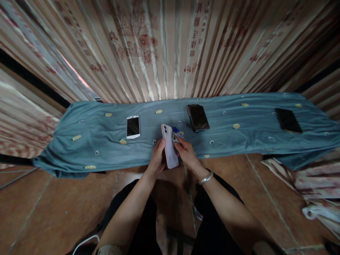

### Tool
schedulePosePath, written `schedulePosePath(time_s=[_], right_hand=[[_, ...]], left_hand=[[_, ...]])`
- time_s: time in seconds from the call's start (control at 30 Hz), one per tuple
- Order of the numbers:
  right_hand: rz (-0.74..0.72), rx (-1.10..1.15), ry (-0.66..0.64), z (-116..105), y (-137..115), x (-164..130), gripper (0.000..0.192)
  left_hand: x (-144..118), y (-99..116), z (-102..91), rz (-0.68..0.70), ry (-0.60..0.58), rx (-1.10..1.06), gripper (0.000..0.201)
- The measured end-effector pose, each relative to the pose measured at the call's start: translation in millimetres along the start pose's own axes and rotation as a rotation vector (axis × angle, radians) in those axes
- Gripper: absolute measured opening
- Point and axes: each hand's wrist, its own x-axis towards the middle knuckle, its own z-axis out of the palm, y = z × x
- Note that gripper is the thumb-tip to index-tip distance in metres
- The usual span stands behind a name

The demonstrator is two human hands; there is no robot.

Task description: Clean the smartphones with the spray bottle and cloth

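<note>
A pale lavender smartphone (170, 150) is in my left hand (158, 156), back side up, with its camera lenses at the top end. It tilts over the near edge of the cloth. On its right side, my right hand (187, 153) is closed, fingertips pinched around something small and whitish by the phone's edge. I cannot make out what that is. Just beyond those fingertips lies a small blue and clear object (176, 130), too small to name. A white smartphone (133, 126) with a dark screen lies to the left of my hands.
A blue-green patterned cloth (106, 152) covers the long narrow surface. Stacked dark phones (199, 118) lie right of centre, and a black phone (288, 120) is at the far right. Printed curtains (170, 53) hang behind. Tiled floor (66, 205) shows below.
</note>
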Motion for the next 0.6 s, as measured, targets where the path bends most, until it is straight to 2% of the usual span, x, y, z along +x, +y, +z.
schedulePosePath(time_s=[0.13,0.37,0.6], right_hand=[[-0.055,-0.079,-0.087,-0.4,-2.9,-8.2,0.046],[-0.066,-0.155,-0.292,-6.0,-24.7,-19.6,0.084],[-0.013,-0.218,-0.354,-7.7,-28.8,-18.7,0.091]], left_hand=[[4.0,6.1,-6.1,-0.037,0.013,-0.048,0.047],[5.6,5.8,-10.8,-0.046,-0.016,-0.053,0.038],[7.8,3.9,-13.1,-0.014,-0.033,0.029,0.039]])
